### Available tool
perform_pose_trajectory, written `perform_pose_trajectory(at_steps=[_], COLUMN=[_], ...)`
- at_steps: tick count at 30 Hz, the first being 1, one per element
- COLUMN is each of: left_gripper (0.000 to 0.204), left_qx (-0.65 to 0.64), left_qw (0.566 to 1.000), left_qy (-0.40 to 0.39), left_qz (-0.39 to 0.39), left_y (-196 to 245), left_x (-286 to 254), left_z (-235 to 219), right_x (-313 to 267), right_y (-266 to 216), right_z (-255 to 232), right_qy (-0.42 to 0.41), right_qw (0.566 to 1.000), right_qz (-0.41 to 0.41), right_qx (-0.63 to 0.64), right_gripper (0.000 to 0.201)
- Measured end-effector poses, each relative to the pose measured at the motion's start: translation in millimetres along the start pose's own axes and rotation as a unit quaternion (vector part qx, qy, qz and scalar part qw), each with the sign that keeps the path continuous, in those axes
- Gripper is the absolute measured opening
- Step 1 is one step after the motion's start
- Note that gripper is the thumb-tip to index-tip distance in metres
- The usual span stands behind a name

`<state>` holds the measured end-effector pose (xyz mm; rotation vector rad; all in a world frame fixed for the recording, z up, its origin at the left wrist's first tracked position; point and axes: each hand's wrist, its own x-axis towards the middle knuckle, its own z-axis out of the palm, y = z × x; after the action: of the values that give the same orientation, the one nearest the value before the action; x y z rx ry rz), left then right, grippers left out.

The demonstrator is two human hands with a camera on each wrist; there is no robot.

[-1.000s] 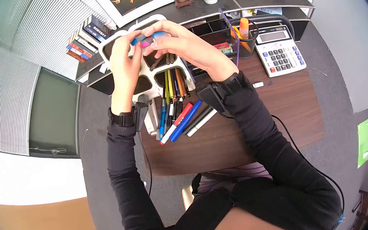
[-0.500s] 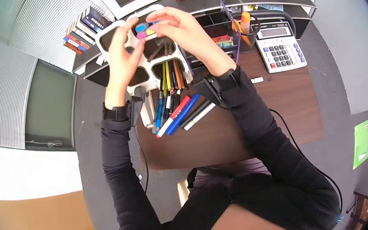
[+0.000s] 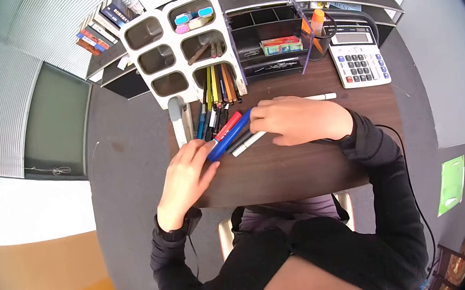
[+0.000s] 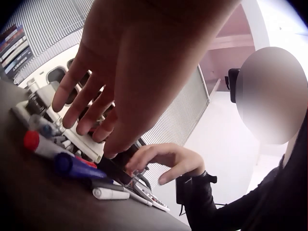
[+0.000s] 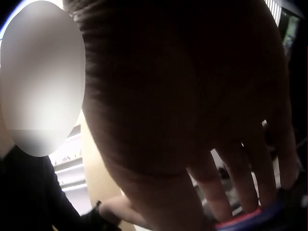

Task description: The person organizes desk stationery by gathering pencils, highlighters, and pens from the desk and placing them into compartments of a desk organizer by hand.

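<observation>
The blue marker lies on the table in a fan of pens, its long axis running diagonally from near-left to far-right. A red-and-white marker lies just beside it on its far-left side, parallel, and a black pen and a white pen lie on its near-right side.

The two hands sit at opposite ends of that axis. The left hand lies at the near-left end, its fingers loosely spread and fairly straight, hanging just above the marker caps in the left wrist view; they hold nothing, and the head view puts the fingertips at or beside the blue marker's near tip, though contact cannot be told. The right hand covers the far-right end, with fingers extended and close together, their tips down on the blue and red barrels in the right wrist view. They seem to rest on the markers rather than wrap them.

The right hand looks the nearer to a grasp. Beyond the fan stands the white organizer, with pencils in its nearest right compartment.
</observation>
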<state>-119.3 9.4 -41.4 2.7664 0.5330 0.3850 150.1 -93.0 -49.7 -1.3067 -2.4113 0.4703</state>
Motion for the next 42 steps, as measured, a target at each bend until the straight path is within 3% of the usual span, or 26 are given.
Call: perform_pose_trajectory(at_steps=[2, 8, 17, 29, 31, 35, 38, 40, 42], left_gripper=[0.036, 0.037, 0.038, 0.039, 0.042, 0.050, 0.060, 0.066, 0.067], left_qx=[0.001, 0.045, -0.032, -0.064, -0.015, 0.014, 0.008, 0.061, 0.052], left_qw=[1.000, 0.999, 0.999, 0.996, 0.997, 0.995, 0.996, 0.993, 0.993], left_qy=[0.009, 0.004, -0.031, 0.001, 0.072, 0.084, 0.047, -0.030, -0.044], left_qz=[-0.003, -0.006, -0.002, -0.057, -0.034, -0.059, -0.074, -0.095, -0.094], left_y=[1, 4, 7, 13, 7, 2, -8, -3, -2], left_x=[-3, 4, 2, 1, 0, 5, 10, 14, 15], left_z=[11, 29, 36, 48, 49, 54, 66, 68, 73], right_x=[-7, -1, -1, 2, 2, 2, 3, 4, 5], right_y=[13, 11, 10, 8, 9, 11, 8, 7, 10], right_z=[19, 29, 37, 39, 38, 40, 38, 38, 42], right_qy=[-0.009, 0.054, 0.077, 0.102, 0.093, 0.079, 0.086, 0.099, 0.108], right_qw=[0.997, 0.994, 0.994, 0.993, 0.994, 0.994, 0.993, 0.992, 0.991], right_qz=[0.052, 0.024, 0.007, -0.014, -0.009, 0.014, 0.028, 0.029, -0.004], right_qx=[-0.050, -0.092, -0.078, -0.054, -0.055, -0.068, -0.080, -0.079, -0.085], right_gripper=[0.033, 0.023, 0.007, 0.004, 0.004, 0.008, 0.014, 0.018, 0.023])
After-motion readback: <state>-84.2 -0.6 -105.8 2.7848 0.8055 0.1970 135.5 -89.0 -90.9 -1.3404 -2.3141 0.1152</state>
